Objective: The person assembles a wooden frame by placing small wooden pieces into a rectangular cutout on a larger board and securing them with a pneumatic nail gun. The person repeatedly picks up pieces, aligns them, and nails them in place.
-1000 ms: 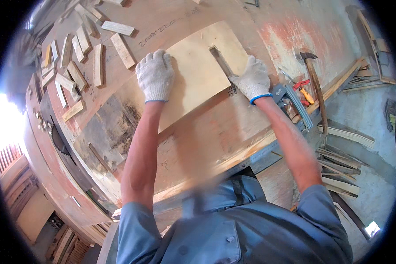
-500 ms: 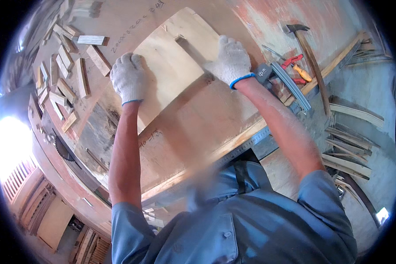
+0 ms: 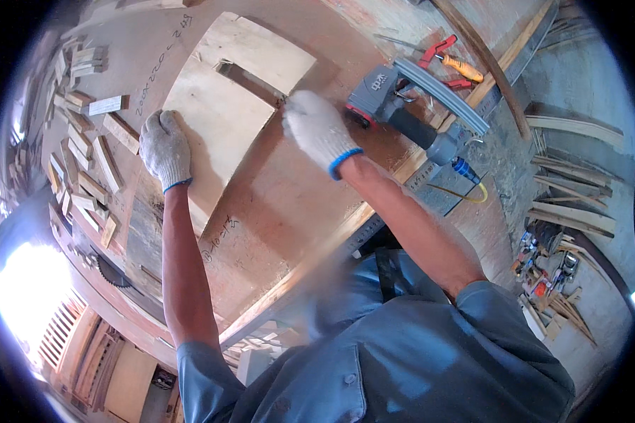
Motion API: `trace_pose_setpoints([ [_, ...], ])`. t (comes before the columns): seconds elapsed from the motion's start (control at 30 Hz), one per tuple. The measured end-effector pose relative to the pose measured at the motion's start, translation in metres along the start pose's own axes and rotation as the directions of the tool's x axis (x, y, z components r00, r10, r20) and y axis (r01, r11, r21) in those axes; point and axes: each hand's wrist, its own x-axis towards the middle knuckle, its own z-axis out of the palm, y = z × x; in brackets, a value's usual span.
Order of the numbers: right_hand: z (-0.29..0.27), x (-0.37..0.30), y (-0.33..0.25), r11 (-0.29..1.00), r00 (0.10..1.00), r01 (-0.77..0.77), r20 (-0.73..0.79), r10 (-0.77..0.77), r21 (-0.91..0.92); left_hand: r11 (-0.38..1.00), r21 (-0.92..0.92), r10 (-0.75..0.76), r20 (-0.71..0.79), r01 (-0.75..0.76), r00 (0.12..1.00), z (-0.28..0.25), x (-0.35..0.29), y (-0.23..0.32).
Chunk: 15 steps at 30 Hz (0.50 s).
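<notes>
A pale plywood board (image 3: 208,123) with a narrow slot cut in its right side lies tilted on the workbench. My left hand (image 3: 165,149), in a white knitted glove, grips the board's left edge with its fingers closed together. By the board's right corner, close to the slot, is my right hand (image 3: 319,130) in a matching blue-cuffed glove. Its fingers point toward that corner but are smeared and partly hidden. Just right of this hand, a grey and black nail gun (image 3: 377,92) lies on its side with a blue hose fitting.
Several short wood strips (image 3: 108,163) are scattered over the bench's left part. A circular saw blade (image 3: 113,275) shows at the left edge. Pliers with red handles (image 3: 437,49), an orange-handled screwdriver (image 3: 463,68) and a long wooden handle (image 3: 483,60) lie at the right. Offcuts (image 3: 571,218) lie beyond the bench.
My right hand has slid off the top of the board toward me, to its near right corner. My left hand stays at the left edge. The view has shifted, showing more of the nail gun.
</notes>
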Motion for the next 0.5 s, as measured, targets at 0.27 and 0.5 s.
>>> trace_pose_setpoints([
  [0.27,0.007,-0.003,-0.033,0.953,0.996,0.016,-0.074,-0.040,-0.303,1.000,-0.006,0.014,0.010,-0.014,1.000,0.000,0.000,-0.002],
  [0.5,0.003,0.005,-0.036,0.903,0.998,0.047,-0.008,-0.055,-0.427,1.000,0.017,0.019,0.005,-0.019,1.000,-0.001,-0.001,-0.001],
])
